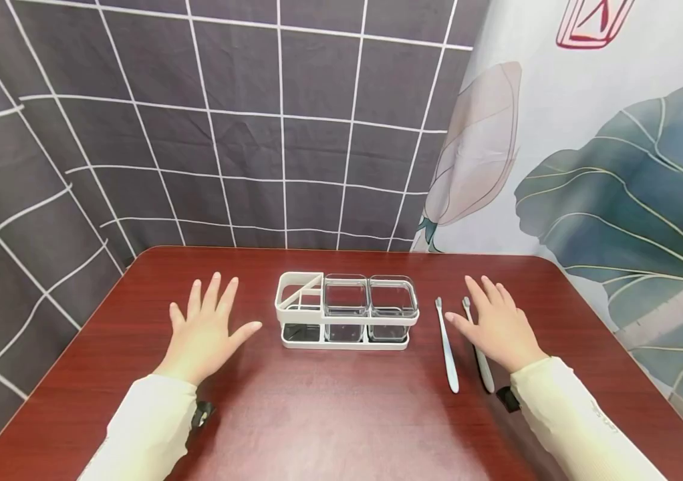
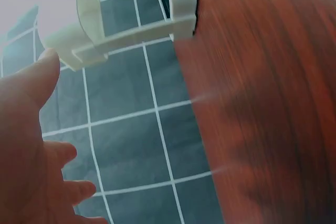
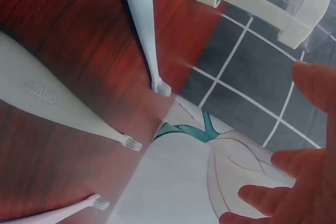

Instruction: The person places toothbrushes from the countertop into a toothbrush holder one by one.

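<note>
On the table (image 1: 329, 401), both hands flat and spread: left hand (image 1: 206, 334) empty, right hand (image 1: 500, 327) over two toothbrushes (image 1: 446, 347).

Two white toothbrushes lie side by side on the table — one (image 1: 446, 345) clear of the right hand (image 1: 500, 327), the other (image 1: 480, 354) partly under its spread, flat fingers.

Small embossed lettering shows on the near toothbrush (image 3: 47, 95) handle, upside down, too unclear to read.
</note>
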A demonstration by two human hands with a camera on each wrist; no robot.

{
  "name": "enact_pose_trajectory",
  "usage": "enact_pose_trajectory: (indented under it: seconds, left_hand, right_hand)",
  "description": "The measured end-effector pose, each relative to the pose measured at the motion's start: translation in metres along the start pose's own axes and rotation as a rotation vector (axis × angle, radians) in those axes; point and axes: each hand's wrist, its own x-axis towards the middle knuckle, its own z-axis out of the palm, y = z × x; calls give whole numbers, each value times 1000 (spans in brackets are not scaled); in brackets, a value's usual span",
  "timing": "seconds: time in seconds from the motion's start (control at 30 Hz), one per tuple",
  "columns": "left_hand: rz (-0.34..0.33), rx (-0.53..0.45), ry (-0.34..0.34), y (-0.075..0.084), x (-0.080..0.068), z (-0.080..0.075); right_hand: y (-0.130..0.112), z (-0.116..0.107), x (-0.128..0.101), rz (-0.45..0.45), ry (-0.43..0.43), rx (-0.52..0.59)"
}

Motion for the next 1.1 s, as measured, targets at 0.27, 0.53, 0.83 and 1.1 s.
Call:
enact_pose_trajectory:
  seconds: [0.27, 0.53, 0.83, 1.1]
  left_hand:
    - [37, -19, -24, 13, 8, 4]
    - [74, -74, -39, 22, 17, 4]
    - [112, -123, -69, 34, 30, 3]
    - [118, -147, -73, 39, 36, 8]
  right_hand:
    - [0, 5, 5, 0, -2, 68]
    - [-2, 11, 10, 22, -13, 148]
    - [0, 19, 20, 57, -48, 226]
    - [2, 23, 25, 82, -83, 287]
